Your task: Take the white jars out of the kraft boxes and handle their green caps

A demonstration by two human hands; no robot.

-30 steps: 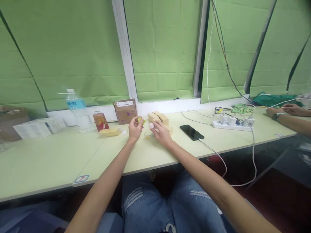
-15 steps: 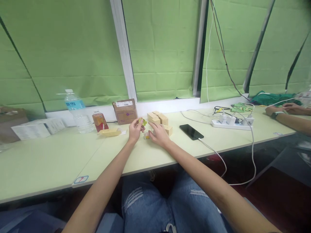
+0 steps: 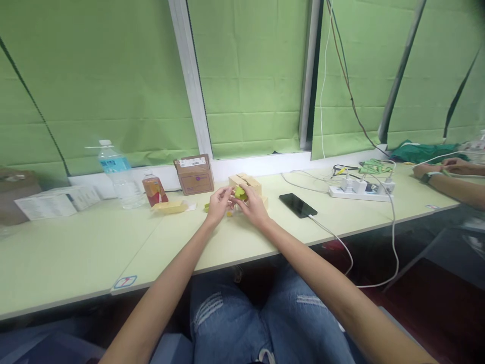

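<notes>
1. Carton: cut off by the left edge and blurred; brown, on the counter, with white boxes just beside it, their print unreadable.
2. Bottle: clear, ridged plastic with a blue label. Beside it stands a reddish bottle, its lower part behind a crinkled yellow wrapper.
3. Box: brown cardboard, squarish, barcode too small to read.
4. Green scrap: partly hidden by the left hand, whose fingers are curled inward; I cannot tell whether they pinch anything.
5. Green piece: between the hands, partly covered, thin and wavy-edged, gripped by the fingers of the right hand. A yellow bit below is hard to make out.
6. Blocks: pale, straight-edged, half hidden behind the right hand.
7. Phone: flat, dark, glossy, cabled.
8. Co-worker's hands: blurred, their arm cut off by the right edge.
</notes>
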